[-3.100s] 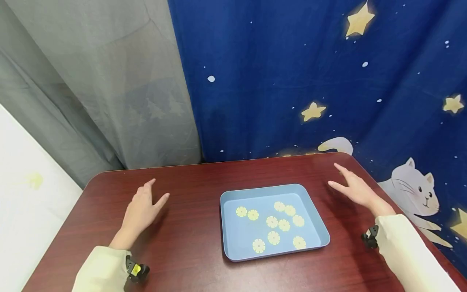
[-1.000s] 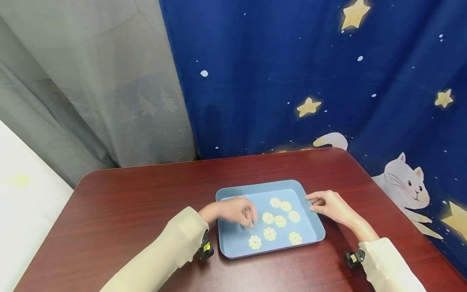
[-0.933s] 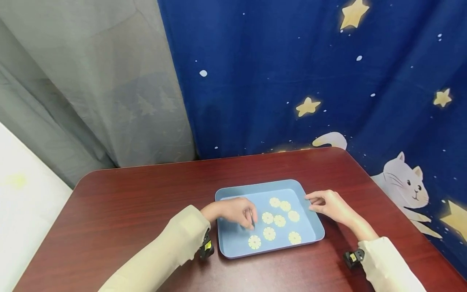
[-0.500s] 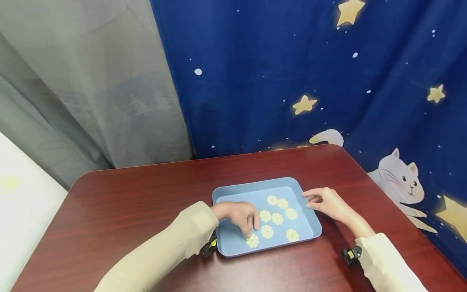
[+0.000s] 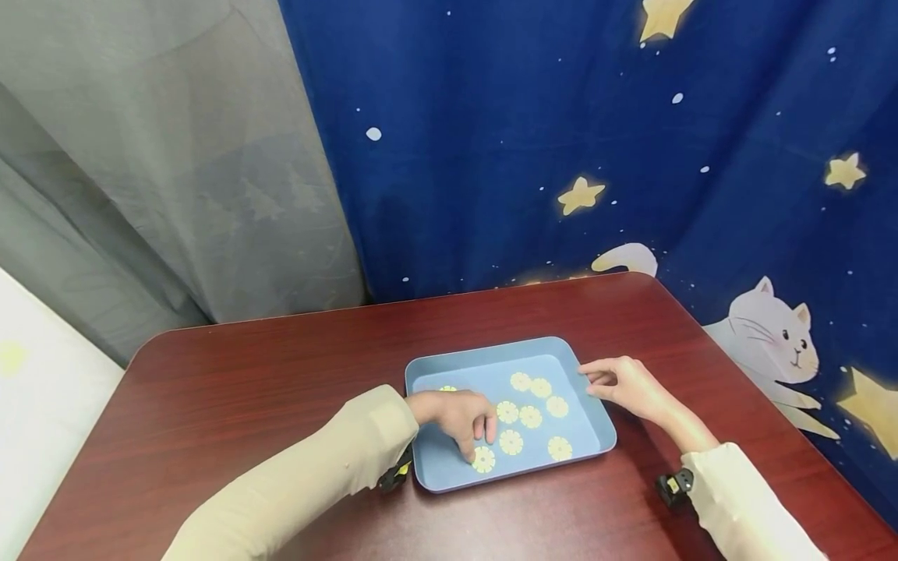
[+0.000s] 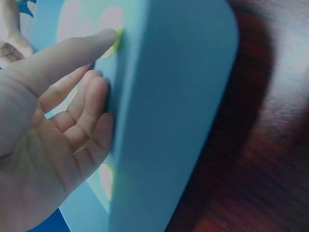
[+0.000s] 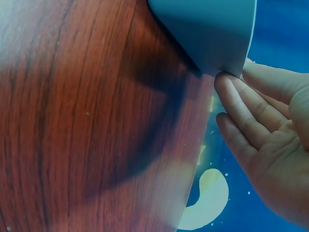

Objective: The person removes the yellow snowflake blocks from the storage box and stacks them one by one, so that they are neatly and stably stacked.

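A shallow blue tray (image 5: 584,430) holds several pale yellow, round discs with notched edges, like interlocking toy discs. My left hand (image 5: 459,414) reaches over the tray's left side, its thumb tip at the edge of the front-left disc (image 5: 483,460). In the left wrist view the thumb of the left hand (image 6: 58,101) is stretched out onto a disc (image 6: 111,18), and the other fingers are loosely bent. My right hand (image 5: 627,383) pinches the tray's right wall; the right wrist view shows the thumb and fingertips at the wall's corner (image 7: 217,48).
The tray stands on a dark red wooden table (image 5: 295,374). A grey curtain (image 5: 175,156) and a blue star-patterned curtain (image 5: 456,195) hang behind it. Another disc (image 5: 447,388) shows just beyond the left wrist, and more discs (image 5: 531,417) lie in the tray's middle and right.
Both hands have come from beside the tray: the right to its wall, the left over its left side. In the last second the left hand has shifted toward the front-left disc.
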`<state>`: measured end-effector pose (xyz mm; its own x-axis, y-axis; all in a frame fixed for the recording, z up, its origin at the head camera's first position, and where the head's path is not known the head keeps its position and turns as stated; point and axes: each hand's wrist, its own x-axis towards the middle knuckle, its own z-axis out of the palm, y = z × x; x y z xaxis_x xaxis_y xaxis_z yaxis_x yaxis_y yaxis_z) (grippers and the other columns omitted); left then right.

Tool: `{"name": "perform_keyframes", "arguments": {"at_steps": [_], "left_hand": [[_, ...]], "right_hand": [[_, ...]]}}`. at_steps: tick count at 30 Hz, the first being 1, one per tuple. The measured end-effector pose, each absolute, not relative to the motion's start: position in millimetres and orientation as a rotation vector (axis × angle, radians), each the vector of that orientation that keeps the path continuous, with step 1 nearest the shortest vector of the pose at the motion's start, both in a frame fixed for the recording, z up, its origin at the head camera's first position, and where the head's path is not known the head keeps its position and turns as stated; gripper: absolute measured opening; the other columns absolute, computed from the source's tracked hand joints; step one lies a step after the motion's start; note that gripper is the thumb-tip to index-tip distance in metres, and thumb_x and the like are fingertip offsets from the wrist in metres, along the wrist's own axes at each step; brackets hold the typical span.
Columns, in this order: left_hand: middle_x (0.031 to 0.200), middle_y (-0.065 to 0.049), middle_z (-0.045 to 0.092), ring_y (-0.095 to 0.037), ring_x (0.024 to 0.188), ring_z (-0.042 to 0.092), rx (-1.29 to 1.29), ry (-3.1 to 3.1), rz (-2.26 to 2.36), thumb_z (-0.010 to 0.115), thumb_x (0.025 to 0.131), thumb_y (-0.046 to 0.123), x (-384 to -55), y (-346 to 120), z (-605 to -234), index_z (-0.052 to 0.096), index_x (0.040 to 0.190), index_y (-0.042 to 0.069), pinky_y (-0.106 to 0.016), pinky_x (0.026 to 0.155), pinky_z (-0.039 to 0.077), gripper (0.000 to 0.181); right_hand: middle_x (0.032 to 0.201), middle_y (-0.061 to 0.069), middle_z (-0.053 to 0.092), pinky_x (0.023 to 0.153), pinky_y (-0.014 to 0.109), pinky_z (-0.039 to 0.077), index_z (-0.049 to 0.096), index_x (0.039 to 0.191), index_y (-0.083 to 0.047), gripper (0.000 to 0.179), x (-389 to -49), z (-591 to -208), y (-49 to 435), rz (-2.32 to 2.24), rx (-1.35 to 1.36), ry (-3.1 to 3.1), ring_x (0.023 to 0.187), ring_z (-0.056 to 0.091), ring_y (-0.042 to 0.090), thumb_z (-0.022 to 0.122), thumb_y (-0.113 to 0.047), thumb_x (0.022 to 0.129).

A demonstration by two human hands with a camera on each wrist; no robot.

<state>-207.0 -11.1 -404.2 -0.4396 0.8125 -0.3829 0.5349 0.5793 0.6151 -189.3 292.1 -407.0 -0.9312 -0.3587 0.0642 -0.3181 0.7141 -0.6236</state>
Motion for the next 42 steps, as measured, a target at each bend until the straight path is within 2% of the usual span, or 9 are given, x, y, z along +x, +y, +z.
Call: {"name": "perform_keyframes", "arguments": {"at_steps": [6, 20, 34, 42], "left_hand": [[0.080, -0.005, 0.055, -0.005, 0.069, 0.044, 1.100, 2.161, 0.557, 0.082, 0.061, -0.001, -201.5, -13.0, -404.3, 0.062, 0.084, 0.007, -0.018, 0.063, 0.039, 0.031], [0.073, 0.004, 0.050, -0.002, 0.067, 0.042, 1.155, 2.223, 0.492, 0.084, 0.059, 0.002, -197.9, -12.4, -408.2, 0.060, 0.079, 0.011, -0.016, 0.063, 0.038, 0.032], [0.075, 0.004, 0.051, -0.004, 0.069, 0.045, 1.165, 2.208, 0.524, 0.082, 0.060, 0.000, -196.1, -13.6, -410.5, 0.058, 0.080, 0.010, -0.015, 0.065, 0.040, 0.033], [0.072, 0.002, 0.053, -0.003, 0.063, 0.046, 1.171, 2.204, 0.553, 0.081, 0.061, -0.002, -193.3, -13.9, -409.6, 0.057, 0.080, 0.010, -0.016, 0.060, 0.040, 0.033]], "right_hand": [[0.100, 0.013, 0.066, 0.069, 0.028, 0.051, 0.064, 0.111, 0.003, 0.034, -189.6, -406.7, 292.2, -1.018, -0.551, 2.854, 0.084, 0.064, 0.021, 0.069, -0.003, 0.078], [0.100, 0.013, 0.066, 0.068, 0.028, 0.051, 0.063, 0.111, 0.002, 0.034, -190.5, -408.5, 292.7, -1.024, -0.546, 2.852, 0.084, 0.064, 0.021, 0.069, -0.004, 0.078], [0.100, 0.014, 0.066, 0.069, 0.028, 0.051, 0.064, 0.111, 0.002, 0.034, -188.9, -408.5, 291.5, -1.037, -0.540, 2.865, 0.084, 0.064, 0.022, 0.069, -0.003, 0.078], [0.100, 0.015, 0.066, 0.069, 0.028, 0.051, 0.063, 0.111, 0.003, 0.034, -187.6, -408.7, 291.5, -1.042, -0.542, 2.865, 0.084, 0.064, 0.023, 0.069, -0.002, 0.078]]}}
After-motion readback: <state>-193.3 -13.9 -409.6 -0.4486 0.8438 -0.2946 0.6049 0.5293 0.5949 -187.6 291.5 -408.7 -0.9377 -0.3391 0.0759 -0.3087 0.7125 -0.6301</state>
